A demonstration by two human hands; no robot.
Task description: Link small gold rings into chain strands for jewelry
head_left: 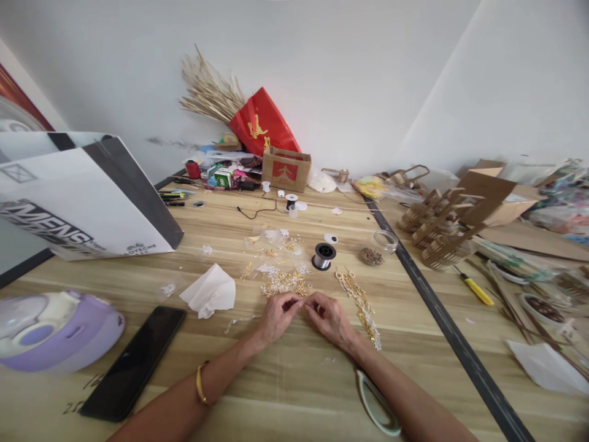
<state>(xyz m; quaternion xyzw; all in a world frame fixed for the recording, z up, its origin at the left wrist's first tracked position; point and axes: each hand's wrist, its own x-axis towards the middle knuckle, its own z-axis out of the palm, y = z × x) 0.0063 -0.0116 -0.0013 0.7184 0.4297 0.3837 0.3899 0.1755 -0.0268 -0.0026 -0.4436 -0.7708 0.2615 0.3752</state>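
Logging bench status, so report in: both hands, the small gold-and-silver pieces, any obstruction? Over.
Left hand and right hand nearly meeting; anything held too small to tell. Gold-and-silver pieces heaped just beyond. Possible snag: pale loop handle beside right forearm.

Anything between the fingertips (pixel 297 304) is too small to tell.

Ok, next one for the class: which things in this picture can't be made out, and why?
All in the head view:
Anything pinched by the left hand or right hand: too small to tell.
Gold and silvery pieces: too small to count.
Pale looped handle: the rest hidden by the right forearm.
Purple-and-white device: cut off by the left edge.
Dry stalks: lower ends hidden by the red bag.
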